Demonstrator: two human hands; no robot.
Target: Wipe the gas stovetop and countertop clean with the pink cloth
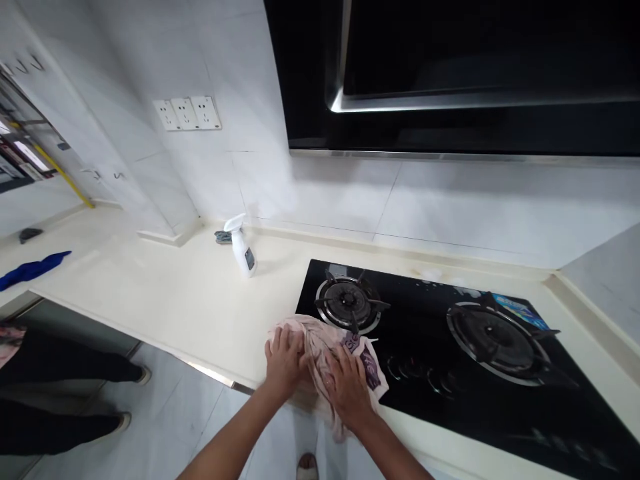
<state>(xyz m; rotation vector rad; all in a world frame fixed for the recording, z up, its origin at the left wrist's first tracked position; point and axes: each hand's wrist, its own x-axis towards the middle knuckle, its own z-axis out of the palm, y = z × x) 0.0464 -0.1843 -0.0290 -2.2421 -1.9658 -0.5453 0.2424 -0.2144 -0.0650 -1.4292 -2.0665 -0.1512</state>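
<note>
- Right fingers (346,362), mine: bent over the pink cloth (314,339); I could not tell whether they gripped.
- Left fingers (283,338), mine: likewise.
- Cloth, purple-lettered: lay across the stove's (420,320) near-left corner and the worktop (200,300).
- Spray bottle (241,250), white: stood upright, left of the stove.

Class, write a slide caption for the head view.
Left hand and right hand on a bunched pink cloth covering one corner of a black stove.

Room between cloth (315,337) and bottle (244,252)
</note>
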